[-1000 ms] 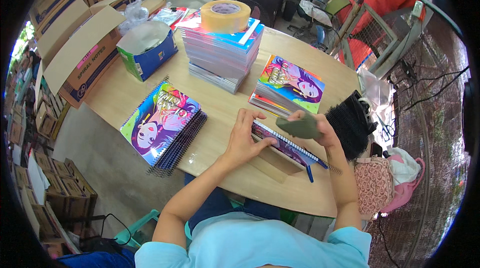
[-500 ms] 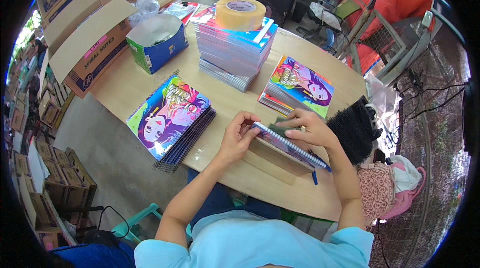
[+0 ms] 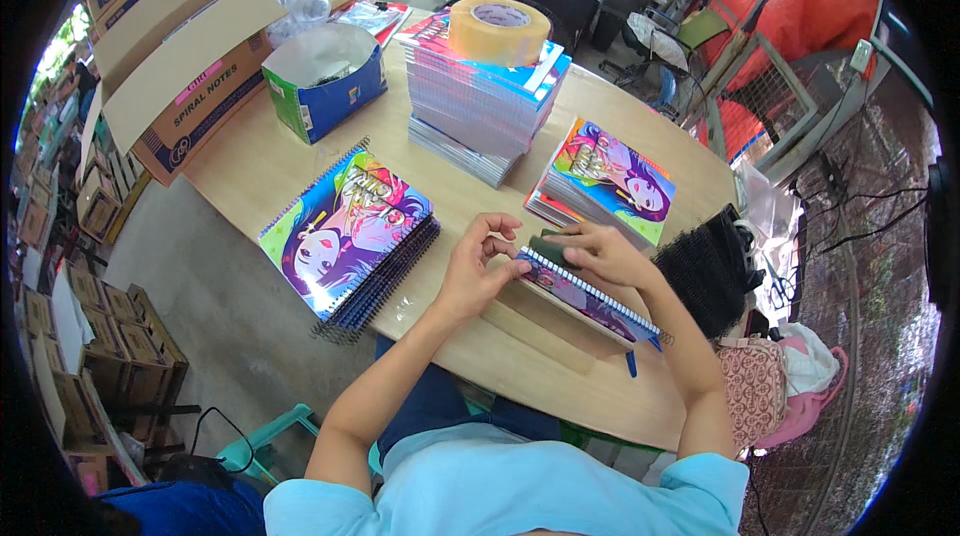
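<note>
A spiral notebook [image 3: 600, 304] with a colourful cartoon cover stands tilted near the table's front edge, its coil edge upward. My left hand [image 3: 478, 271] is closed at its left end, thumb against the corner, the other fingers curled. My right hand [image 3: 610, 254] grips a dark green pad [image 3: 546, 250] by the coil edge; what the pad is made of I cannot tell. Loose coil wire sticks out at the notebook's right end. Close by on the table lies a blue pen [image 3: 631, 364]. To the left sits a pile of coil-bound notebooks [image 3: 345, 236].
A tall stack of unbound notebooks [image 3: 480, 106] carries a tape roll [image 3: 499, 33]. Right of it lies a smaller stack [image 3: 610, 181], with black coils [image 3: 708, 266] at the table's right edge. A blue-green open box [image 3: 335, 101] and a large carton [image 3: 205, 101] stand at left.
My right hand and the green pad have shifted slightly left along the coil edge. The notebook has tipped, showing more of its cover. My left fingers have lifted a little.
</note>
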A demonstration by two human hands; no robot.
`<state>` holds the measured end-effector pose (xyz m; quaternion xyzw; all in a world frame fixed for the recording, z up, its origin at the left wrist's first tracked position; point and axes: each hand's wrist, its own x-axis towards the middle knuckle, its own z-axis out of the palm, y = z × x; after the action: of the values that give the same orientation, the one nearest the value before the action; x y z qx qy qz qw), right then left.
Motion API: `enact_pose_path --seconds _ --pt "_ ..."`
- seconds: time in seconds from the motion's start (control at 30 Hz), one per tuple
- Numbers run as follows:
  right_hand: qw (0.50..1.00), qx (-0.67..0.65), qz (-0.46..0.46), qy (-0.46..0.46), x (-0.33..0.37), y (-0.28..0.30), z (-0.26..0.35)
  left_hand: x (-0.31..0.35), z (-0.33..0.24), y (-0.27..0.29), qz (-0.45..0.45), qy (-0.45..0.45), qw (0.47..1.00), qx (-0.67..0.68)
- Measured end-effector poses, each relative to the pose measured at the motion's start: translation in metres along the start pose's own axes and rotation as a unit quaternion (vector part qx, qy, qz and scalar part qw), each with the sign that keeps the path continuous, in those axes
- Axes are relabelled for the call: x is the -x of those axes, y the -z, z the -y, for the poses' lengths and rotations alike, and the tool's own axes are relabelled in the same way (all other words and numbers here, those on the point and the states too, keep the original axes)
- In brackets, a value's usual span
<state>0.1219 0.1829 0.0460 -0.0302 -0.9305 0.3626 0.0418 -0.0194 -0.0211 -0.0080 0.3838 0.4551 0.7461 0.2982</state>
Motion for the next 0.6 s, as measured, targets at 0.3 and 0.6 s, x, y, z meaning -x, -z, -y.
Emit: enact_pose_path --seconds 0.3,0.6 --pt "0.868 0.343 -0.300 -0.197 0.180 -0.102 -0.049 0.000 0.017 -0.005 -0.023 0.021 0.999 0.008" --pt "0.901 0.257 -0.351 0.001 0.101 0.017 0.060 -0.001 -0.002 -0.008 0.003 0.075 0.992 0.099"
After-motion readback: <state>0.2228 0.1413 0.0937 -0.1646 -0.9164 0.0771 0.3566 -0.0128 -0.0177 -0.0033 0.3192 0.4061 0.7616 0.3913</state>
